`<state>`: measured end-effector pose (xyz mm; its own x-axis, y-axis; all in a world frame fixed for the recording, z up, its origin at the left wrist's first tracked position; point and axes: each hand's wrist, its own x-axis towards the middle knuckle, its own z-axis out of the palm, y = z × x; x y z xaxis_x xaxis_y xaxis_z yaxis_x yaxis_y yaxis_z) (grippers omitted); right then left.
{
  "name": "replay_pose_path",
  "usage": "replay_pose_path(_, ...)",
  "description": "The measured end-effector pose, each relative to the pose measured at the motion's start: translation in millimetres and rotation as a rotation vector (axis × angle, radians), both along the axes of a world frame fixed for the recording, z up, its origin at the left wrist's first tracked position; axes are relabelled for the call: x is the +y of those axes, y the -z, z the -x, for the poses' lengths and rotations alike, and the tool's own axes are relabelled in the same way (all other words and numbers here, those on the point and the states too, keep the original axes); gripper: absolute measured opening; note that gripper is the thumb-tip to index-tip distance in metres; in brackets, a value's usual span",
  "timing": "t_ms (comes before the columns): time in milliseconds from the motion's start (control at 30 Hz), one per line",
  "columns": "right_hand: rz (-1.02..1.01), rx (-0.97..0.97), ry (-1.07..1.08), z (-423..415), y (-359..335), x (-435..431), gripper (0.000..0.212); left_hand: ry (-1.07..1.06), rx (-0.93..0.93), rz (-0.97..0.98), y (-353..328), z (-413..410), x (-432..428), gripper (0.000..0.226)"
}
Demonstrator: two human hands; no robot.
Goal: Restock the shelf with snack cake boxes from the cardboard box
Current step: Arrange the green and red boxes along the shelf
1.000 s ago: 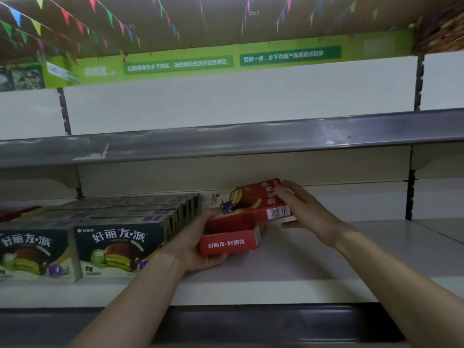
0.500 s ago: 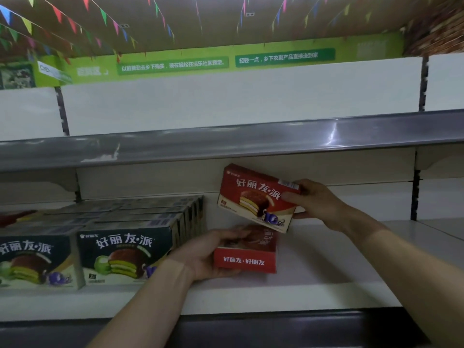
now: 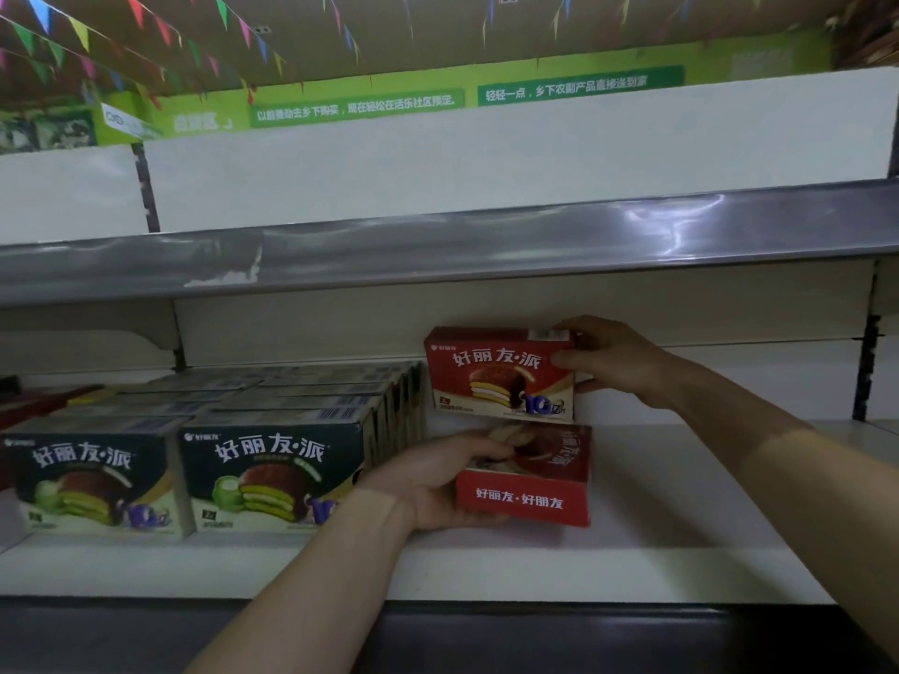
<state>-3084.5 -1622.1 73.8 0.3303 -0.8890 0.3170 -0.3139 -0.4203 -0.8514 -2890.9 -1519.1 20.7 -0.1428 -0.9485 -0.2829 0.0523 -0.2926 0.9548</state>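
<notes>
Right hand [image 3: 614,358] grips the right end of an upright red cardboard snack cake box [image 3: 498,373], front face out, held just above the white shelf board [image 3: 681,518]. Left hand [image 3: 440,479] holds the left side of a second red box lying flat [image 3: 530,481], directly below and nearer the shelf's front edge. Dark green snack boxes [image 3: 272,474] stand just left; judged next: the upright box goes down behind the flat one, long axis along the shelf.

A white back panel [image 3: 486,158] rises behind the shelving, split by dark slotted uprights [image 3: 146,187]. An upper shelf [image 3: 438,245] with a grey, glossy front strip catches streaks of light near its right end. Above runs a green banner [image 3: 369,107] with white lettering, and strings of coloured pennant flags [image 3: 160,31] hang across a dim brownish ceiling [image 3: 438,26]. The lighting is low and murky.
</notes>
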Motion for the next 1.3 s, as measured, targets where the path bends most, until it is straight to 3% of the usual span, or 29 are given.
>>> replay_pose_path(233,0.13,0.106,0.051,-14.5,6.3,-22.5,0.04,-0.031,0.052,-0.033,1.8,-5.2,-6.4,0.018)
replay_pose_path(367,0.244,0.249,0.147,-15.9,17.0,-38.5,0.041,-0.05,0.102,-0.03,1.7,-8.2,-8.2,0.016)
replay_pose_path(500,0.333,0.399,0.282,-18.0,35.9,-49.1,0.037,-0.062,0.128,-0.008,1.8,-10.0,-9.6,0.031)
replay_pose_path(633,0.396,0.572,0.337,-17.3,30.7,-40.0,0.041,-0.058,0.103,-0.009,2.2,-11.3,-9.9,0.024)
replay_pose_path(733,0.468,0.46,0.389,-12.6,15.4,-23.0,0.033,-0.05,0.135,-0.016,1.9,-13.1,-9.6,0.03)
replay_pose_path(833,0.296,0.432,0.379,-4.4,5.7,-8.1,0.029,-0.057,0.197,-0.013,1.3,-12.5,-7.6,0.043)
replay_pose_path(933,-0.199,0.378,0.186,7.6,5.6,9.4,0.035,-0.048,0.221,0.004,0.8,-10.1,-4.8,0.038)
replay_pose_path(1000,-0.401,0.351,0.05,15.5,9.0,18.9,0.033,-0.027,0.206,-0.002,1.2,-8.6,-3.5,0.039)
replay_pose_path(1100,-0.398,0.177,-0.036,17.3,10.6,22.1,0.027,0.049,0.19,-0.01,0.4,-3.2,-2.2,0.035)
replay_pose_path(1200,-0.413,-0.04,-0.059,10.2,11.3,25.8,0.039,0.005,0.238,0.015,0.1,1.1,-4.1,0.033)
replay_pose_path(1300,-0.493,0.122,-0.213,-0.3,18.9,42.1,0.044,-0.051,0.256,0.062,2.2,0.1,-8.3,0.033)
